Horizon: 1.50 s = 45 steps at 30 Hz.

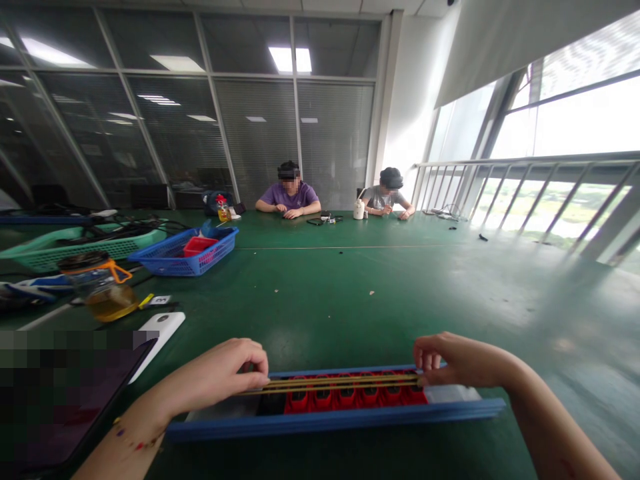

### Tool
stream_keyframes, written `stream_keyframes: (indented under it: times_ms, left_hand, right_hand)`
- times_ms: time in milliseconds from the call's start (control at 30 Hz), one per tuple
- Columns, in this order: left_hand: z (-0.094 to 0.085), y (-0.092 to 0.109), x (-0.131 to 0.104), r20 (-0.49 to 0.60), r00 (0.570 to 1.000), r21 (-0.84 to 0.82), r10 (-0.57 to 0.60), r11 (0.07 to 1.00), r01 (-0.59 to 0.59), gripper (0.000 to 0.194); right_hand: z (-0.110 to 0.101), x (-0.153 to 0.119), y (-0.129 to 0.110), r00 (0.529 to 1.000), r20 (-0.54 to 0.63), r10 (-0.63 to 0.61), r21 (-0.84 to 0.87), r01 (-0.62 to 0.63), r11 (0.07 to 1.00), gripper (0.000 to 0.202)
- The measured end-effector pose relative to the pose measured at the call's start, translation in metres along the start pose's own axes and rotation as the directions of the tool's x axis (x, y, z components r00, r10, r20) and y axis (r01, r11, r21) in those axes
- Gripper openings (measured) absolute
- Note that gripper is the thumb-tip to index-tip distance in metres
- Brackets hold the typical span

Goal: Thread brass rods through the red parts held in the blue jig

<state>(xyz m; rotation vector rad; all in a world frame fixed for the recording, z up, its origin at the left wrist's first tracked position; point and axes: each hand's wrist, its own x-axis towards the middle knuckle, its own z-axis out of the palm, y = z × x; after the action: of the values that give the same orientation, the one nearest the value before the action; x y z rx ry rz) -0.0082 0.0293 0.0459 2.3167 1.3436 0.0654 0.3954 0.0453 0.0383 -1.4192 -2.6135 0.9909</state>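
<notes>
My left hand (231,371) pinches the left end of several thin, straight, bamboo-coloured sticks (345,383). At the other end, my right hand (445,361) closes its fingers on the same sticks, so they span level between both hands. Just below them is a long, shallow blue tray (335,425) standing on the green table. Inside the tray, a row of red holders (347,396) with black parts shows beneath the sticks. Clear or whitish plastic pieces (453,394) lie at the tray's right end, partly under my right hand. The exact stick tips are hidden by my fingers.
To the left are a white-edged dark device (167,327), a jar of yellowish liquid (107,297), a blue basket (215,257) holding a red box, and a green basket (125,248) with cables. Two people (289,193) sit at the table's (425,287) far side.
</notes>
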Motion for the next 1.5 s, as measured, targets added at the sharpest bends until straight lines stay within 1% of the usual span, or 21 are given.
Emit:
stream_keyframes:
  times_ms: [167,300,333,400,467,533,600,667,733,800,833,867,933,1033,1100,1167,1233,1367,1500]
  left_hand:
    - [0.002,0.002,-0.002,-0.025,0.999,0.017,-0.025,1.0,0.025,0.02]
    - [0.001,0.005,-0.003,-0.069,0.997,0.07,0.031,0.997,-0.026,0.023]
    - [0.0,0.005,-0.003,-0.092,0.995,0.089,0.044,0.995,-0.035,0.024]
    - [-0.003,0.007,-0.004,-0.175,0.982,0.141,0.065,0.989,-0.04,0.026]
    - [-0.006,0.008,-0.006,-0.288,0.953,0.207,0.092,0.978,-0.032,0.027]
    - [-0.008,0.009,-0.008,-0.405,0.906,0.27,0.121,0.963,-0.008,0.027]
    - [-0.009,0.008,-0.009,-0.5,0.853,0.312,0.15,0.95,0.016,0.027]
    - [-0.01,0.006,-0.007,-0.565,0.807,0.33,0.172,0.944,0.029,0.026]
    - [-0.009,0.001,-0.002,-0.608,0.773,0.332,0.184,0.942,0.037,0.026]
    - [-0.008,-0.005,0.006,-0.626,0.759,0.32,0.178,0.946,0.042,0.026]
    - [-0.007,-0.009,0.011,-0.624,0.763,0.307,0.168,0.951,0.042,0.026]
    - [-0.005,-0.012,0.015,-0.61,0.778,0.292,0.154,0.956,0.04,0.026]
    - [0.0,-0.018,0.023,-0.555,0.824,0.252,0.116,0.967,0.034,0.025]
    - [0.01,-0.025,0.033,-0.438,0.898,0.182,0.049,0.983,0.036,0.021]
    - [0.017,-0.028,0.038,-0.376,0.927,0.131,-0.007,0.99,0.06,0.018]
    - [0.024,-0.031,0.042,-0.339,0.938,0.083,-0.07,0.991,0.104,0.015]
    - [0.029,-0.034,0.046,-0.318,0.942,0.052,-0.109,0.99,0.132,0.013]
    - [0.038,-0.044,0.052,-0.251,0.959,0.035,-0.135,0.988,0.148,0.015]
    - [0.045,-0.055,0.057,-0.191,0.971,0.015,-0.145,0.989,0.15,0.018]
  right_hand:
    - [0.003,0.003,0.002,1.0,0.0,0.004,-0.013,-0.004,1.0,0.021]
    - [0.003,0.004,0.004,1.0,0.002,-0.008,0.002,0.008,1.0,0.02]
    - [0.003,0.004,0.004,1.0,0.005,-0.009,0.004,0.009,1.0,0.021]
    - [0.003,0.003,0.005,1.0,0.005,-0.001,0.009,0.001,1.0,0.022]
    - [0.003,0.002,0.005,1.0,0.0,0.019,0.015,-0.019,1.0,0.025]
    - [0.002,0.0,0.007,0.999,-0.002,0.038,0.025,-0.038,0.999,0.027]
    - [0.001,-0.002,0.008,0.999,0.0,0.048,0.029,-0.048,0.998,0.028]
    - [-0.001,-0.003,0.009,0.999,-0.002,0.051,0.02,-0.051,0.998,0.027]
    - [-0.002,-0.004,0.009,0.999,-0.006,0.052,0.008,-0.052,0.999,0.025]
    - [-0.003,-0.005,0.009,0.999,-0.011,0.051,0.006,-0.051,0.999,0.023]
    - [-0.003,-0.004,0.008,0.999,-0.012,0.05,0.01,-0.049,0.999,0.021]
    - [-0.003,-0.004,0.008,0.999,-0.01,0.047,0.013,-0.046,0.999,0.02]
    - [-0.002,-0.002,0.007,0.999,-0.003,0.035,0.016,-0.035,0.999,0.017]
    - [-0.002,0.0,0.005,1.0,0.015,0.005,0.018,-0.005,1.0,0.015]
    - [-0.003,0.0,0.003,1.0,0.02,-0.012,0.02,0.011,1.0,0.016]
    - [-0.004,-0.002,0.0,1.0,0.019,-0.015,0.007,0.015,1.0,0.017]
    - [-0.006,-0.004,-0.004,1.0,-0.008,-0.017,-0.032,0.017,0.999,0.017]
    - [-0.01,-0.008,-0.016,0.993,-0.09,-0.079,-0.091,0.071,0.993,0.028]
    - [-0.012,-0.007,-0.028,0.977,-0.165,-0.137,-0.064,0.129,0.99,0.042]
